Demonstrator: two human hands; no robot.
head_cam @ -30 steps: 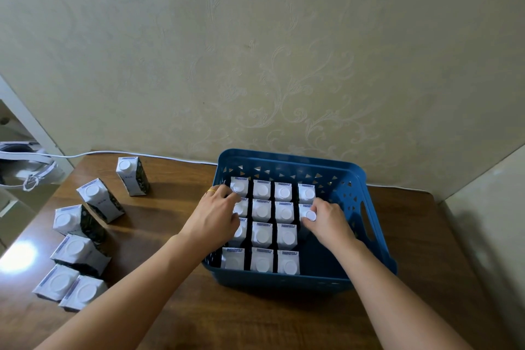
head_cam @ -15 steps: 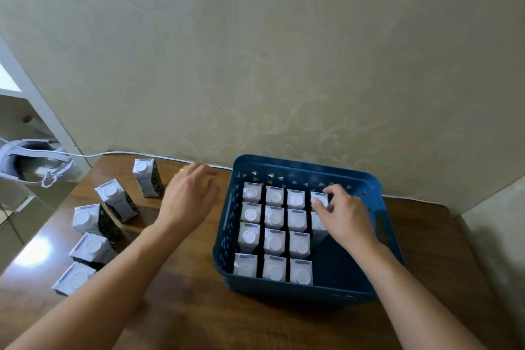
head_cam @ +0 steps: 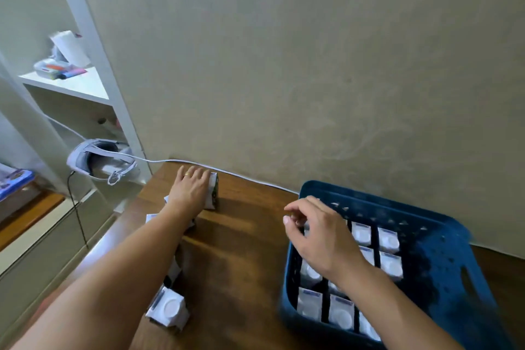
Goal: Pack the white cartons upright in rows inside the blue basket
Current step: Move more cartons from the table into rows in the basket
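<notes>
From the head view, I see many white cartons (head_cam: 361, 233) standing in rows in the blue basket (head_cam: 443, 273). My left hand (head_cam: 189, 192) covers a loose carton (head_cam: 212, 193) on the surface (head_cam: 241, 250); its grip is hidden. My right hand (head_cam: 321, 233) hovers empty, fingers loose. More cartons wait under my arm.

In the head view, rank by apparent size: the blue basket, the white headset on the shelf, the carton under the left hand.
1. blue basket, clearly largest, though nearest the camera.
2. white headset.
3. carton, smallest, but the left hand hides much of it.
</notes>
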